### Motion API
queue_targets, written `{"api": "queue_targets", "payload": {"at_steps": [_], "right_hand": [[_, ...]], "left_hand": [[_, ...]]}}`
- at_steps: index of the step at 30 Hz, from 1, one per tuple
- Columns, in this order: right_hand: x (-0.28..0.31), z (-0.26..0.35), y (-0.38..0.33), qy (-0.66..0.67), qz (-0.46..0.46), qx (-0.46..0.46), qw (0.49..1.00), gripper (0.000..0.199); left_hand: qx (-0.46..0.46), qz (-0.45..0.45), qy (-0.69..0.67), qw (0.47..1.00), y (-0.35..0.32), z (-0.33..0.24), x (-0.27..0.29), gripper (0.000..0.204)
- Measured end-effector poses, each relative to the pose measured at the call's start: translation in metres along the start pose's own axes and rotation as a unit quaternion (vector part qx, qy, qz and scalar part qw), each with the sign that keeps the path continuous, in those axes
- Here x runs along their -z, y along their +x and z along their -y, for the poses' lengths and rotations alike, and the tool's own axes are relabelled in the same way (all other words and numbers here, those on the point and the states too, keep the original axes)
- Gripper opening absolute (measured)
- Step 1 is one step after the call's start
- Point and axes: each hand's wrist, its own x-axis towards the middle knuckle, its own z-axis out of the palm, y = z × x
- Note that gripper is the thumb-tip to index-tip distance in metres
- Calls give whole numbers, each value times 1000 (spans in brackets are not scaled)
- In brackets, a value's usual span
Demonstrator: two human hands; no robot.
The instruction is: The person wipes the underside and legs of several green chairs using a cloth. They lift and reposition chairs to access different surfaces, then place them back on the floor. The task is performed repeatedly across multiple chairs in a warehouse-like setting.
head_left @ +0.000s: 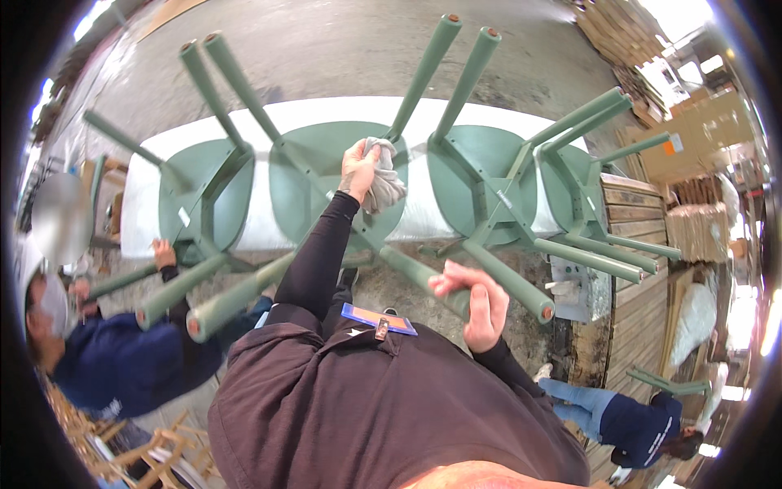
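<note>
At the frame's upper centre, the left hand [358, 169] is clamped on a grey cloth [385, 183]; a green chair leg [424, 76] slants upper right from it. The right hand [479, 306], fingers loosely parted, empty, is farther off.

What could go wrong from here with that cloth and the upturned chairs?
The loosely bunched cloth in the left hand might snag on the upturned chair. The badge clipped to the dark shirt could scrape a chair leg on leaning in. The chairs sit close together on the white surface, so a nudge could push one into its neighbour.
</note>
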Motion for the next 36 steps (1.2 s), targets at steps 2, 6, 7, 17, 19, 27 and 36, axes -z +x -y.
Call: {"api": "queue_targets", "payload": {"at_steps": [2,6,7,17,19,27,36], "right_hand": [[4,1,-4,-25,6,32,999,43],[-1,21,-2,-265,-56,205,940,30],[-3,22,-8,-294,-80,264,915,35],[-116,0,-36,435,175,-117,875,79],[-142,-20,-24,472,173,-142,853,60],[-222,-64,100,460,-93,-25,883,29],[-352,-53,328,181,22,287,940,87]], "left_hand": [[5,0,-137,991,-49,-41,0,16],[-64,-61,-229,969,-143,-134,15,17],[-92,-86,-218,968,-166,-153,17,17],[-253,106,427,862,-314,-195,10,54],[-210,143,490,834,-321,-231,21,56],[-284,-116,575,759,-328,-288,144,37],[-133,-51,600,787,-281,-238,175,34]]}}
